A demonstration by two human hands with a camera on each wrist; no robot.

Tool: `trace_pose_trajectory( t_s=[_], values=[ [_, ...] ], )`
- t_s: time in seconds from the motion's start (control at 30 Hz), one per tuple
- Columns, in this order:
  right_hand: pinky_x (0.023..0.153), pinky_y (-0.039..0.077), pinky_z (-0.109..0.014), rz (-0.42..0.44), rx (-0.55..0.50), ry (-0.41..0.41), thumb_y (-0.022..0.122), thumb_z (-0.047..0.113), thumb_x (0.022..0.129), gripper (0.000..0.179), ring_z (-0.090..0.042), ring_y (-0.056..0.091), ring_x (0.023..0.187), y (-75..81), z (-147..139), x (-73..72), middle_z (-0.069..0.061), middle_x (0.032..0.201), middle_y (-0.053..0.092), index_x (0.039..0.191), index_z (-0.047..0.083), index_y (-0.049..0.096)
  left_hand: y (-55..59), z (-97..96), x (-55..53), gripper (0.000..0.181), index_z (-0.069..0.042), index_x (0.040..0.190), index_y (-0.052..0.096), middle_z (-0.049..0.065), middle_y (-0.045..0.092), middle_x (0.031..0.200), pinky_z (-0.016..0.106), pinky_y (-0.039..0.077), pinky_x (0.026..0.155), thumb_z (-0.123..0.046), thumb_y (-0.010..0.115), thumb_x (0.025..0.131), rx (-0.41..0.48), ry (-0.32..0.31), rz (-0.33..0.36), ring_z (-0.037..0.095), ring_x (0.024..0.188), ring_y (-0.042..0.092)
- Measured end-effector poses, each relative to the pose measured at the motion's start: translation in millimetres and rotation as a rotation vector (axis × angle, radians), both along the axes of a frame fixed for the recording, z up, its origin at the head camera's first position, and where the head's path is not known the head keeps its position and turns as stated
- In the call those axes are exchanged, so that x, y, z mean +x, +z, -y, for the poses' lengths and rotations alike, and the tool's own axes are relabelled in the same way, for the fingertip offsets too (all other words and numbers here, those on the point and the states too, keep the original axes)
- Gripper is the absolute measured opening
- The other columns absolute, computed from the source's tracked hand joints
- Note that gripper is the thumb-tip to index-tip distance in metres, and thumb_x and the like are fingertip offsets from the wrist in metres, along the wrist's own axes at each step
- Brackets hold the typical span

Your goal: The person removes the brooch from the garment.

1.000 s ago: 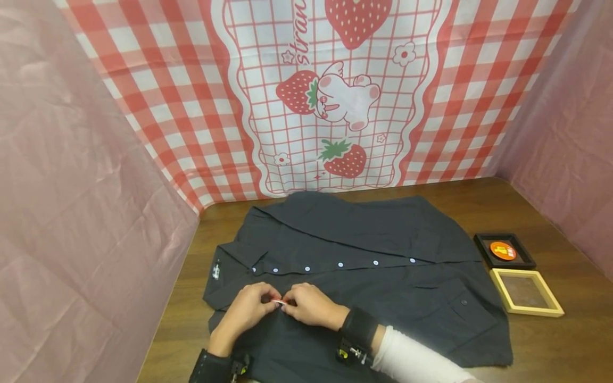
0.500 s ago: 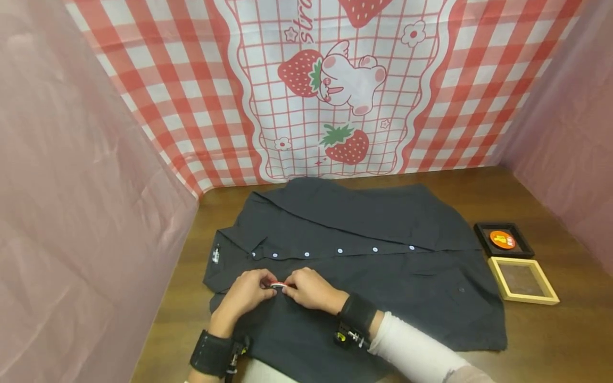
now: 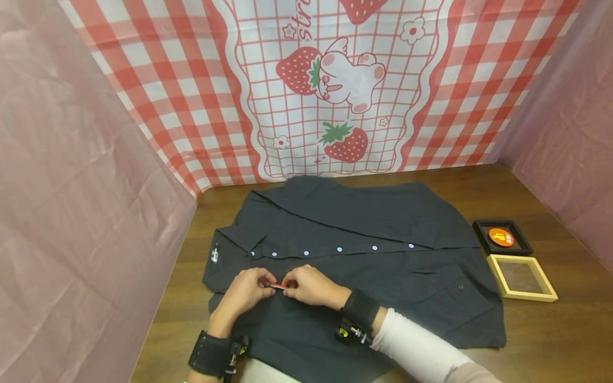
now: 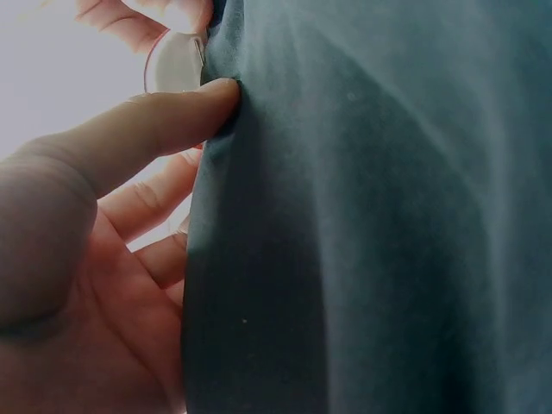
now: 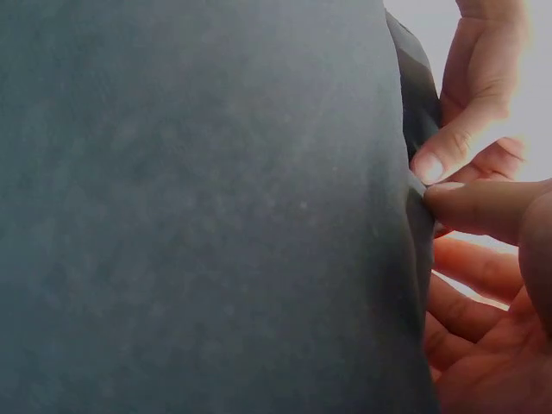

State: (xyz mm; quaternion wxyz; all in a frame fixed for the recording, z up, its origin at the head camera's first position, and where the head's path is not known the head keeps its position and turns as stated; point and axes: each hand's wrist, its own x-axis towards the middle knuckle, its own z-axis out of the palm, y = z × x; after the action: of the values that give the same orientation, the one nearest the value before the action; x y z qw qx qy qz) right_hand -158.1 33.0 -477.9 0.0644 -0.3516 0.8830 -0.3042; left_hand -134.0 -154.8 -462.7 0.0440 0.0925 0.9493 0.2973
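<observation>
A dark grey button-up shirt (image 3: 364,308) lies spread with its collar to the left. Over its near front panel, my left hand (image 3: 244,291) and right hand (image 3: 313,287) meet at a small round pin badge (image 3: 278,286) with a red edge. Both hands pinch the badge and the cloth at it. In the left wrist view the badge's whitish back (image 4: 175,65) shows, with a thin metal pin at the fabric's edge. The right wrist view is mostly shirt cloth (image 5: 207,207), and the badge is hidden there. Whether the pin passes through the cloth, I cannot tell.
At the right on the wooden table (image 3: 551,340) lie a black frame (image 3: 483,246) with an orange round badge (image 3: 501,237) inside and a pale yellow frame (image 3: 551,298). A strawberry-print checked cloth (image 3: 191,106) hangs behind, with pink fabric (image 3: 86,186) at the sides.
The head view has tipped slightly, so the scene sits higher. Both hands keep their pinch at the badge, which has turned a little between the fingers.
</observation>
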Motion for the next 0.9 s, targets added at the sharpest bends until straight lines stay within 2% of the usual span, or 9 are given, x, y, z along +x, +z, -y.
trace_pose_trajectory(
  t_s=[0.23, 0.37, 0.57, 0.73, 0.9],
  values=[
    [0.055, 0.041, -0.015, 0.026, -0.037, -0.027, 0.076, 0.014, 0.081, 0.006, 0.004, 0.050, 0.058, 0.8, 0.4, -0.5, 0.005, 0.069, 0.068, 0.085, 0.011, 0.072, 1.7, 1.5, -1.3, 0.011, -0.010, 0.085, 0.072, -0.002, 0.068, 0.074, 0.023, 0.048, 0.061, -0.006, 0.077, 0.077, 0.064, -0.007, 0.003, 0.006, 0.067, 0.059],
    [0.053, 0.040, -0.014, 0.041, -0.048, -0.027, 0.079, 0.016, 0.078, 0.010, 0.004, 0.049, 0.056, 1.4, 0.3, -0.6, 0.006, 0.066, 0.065, 0.079, 0.013, 0.070, 0.3, 2.7, -1.0, 0.011, -0.009, 0.085, 0.072, -0.001, 0.069, 0.074, 0.021, 0.048, 0.060, -0.005, 0.077, 0.076, 0.067, -0.031, -0.010, 0.006, 0.067, 0.060],
    [0.053, 0.040, -0.013, 0.041, -0.057, 0.003, 0.077, 0.018, 0.082, 0.008, 0.005, 0.050, 0.057, 1.6, 1.0, 0.8, 0.005, 0.067, 0.067, 0.084, 0.011, 0.074, -2.1, 2.9, -0.7, 0.011, -0.009, 0.084, 0.072, -0.001, 0.068, 0.077, 0.021, 0.047, 0.060, -0.004, 0.077, 0.076, 0.057, -0.030, -0.021, 0.006, 0.068, 0.060],
    [0.054, 0.041, -0.013, 0.032, -0.069, -0.007, 0.076, 0.015, 0.082, 0.007, 0.005, 0.050, 0.058, 2.4, 1.7, 0.2, 0.005, 0.068, 0.067, 0.086, 0.011, 0.074, -0.6, 1.9, -1.6, 0.010, -0.009, 0.084, 0.072, -0.001, 0.066, 0.077, 0.022, 0.048, 0.061, -0.005, 0.077, 0.077, 0.061, -0.017, -0.035, 0.007, 0.069, 0.060],
    [0.055, 0.041, -0.014, 0.043, -0.084, -0.019, 0.077, 0.012, 0.080, 0.006, 0.005, 0.049, 0.058, 1.2, 1.1, 0.9, 0.006, 0.066, 0.065, 0.085, 0.011, 0.073, -1.9, 1.1, -1.2, 0.007, -0.010, 0.085, 0.072, 0.000, 0.069, 0.080, 0.023, 0.049, 0.063, -0.008, 0.076, 0.079, 0.061, -0.005, -0.005, 0.007, 0.070, 0.062]
  ],
)
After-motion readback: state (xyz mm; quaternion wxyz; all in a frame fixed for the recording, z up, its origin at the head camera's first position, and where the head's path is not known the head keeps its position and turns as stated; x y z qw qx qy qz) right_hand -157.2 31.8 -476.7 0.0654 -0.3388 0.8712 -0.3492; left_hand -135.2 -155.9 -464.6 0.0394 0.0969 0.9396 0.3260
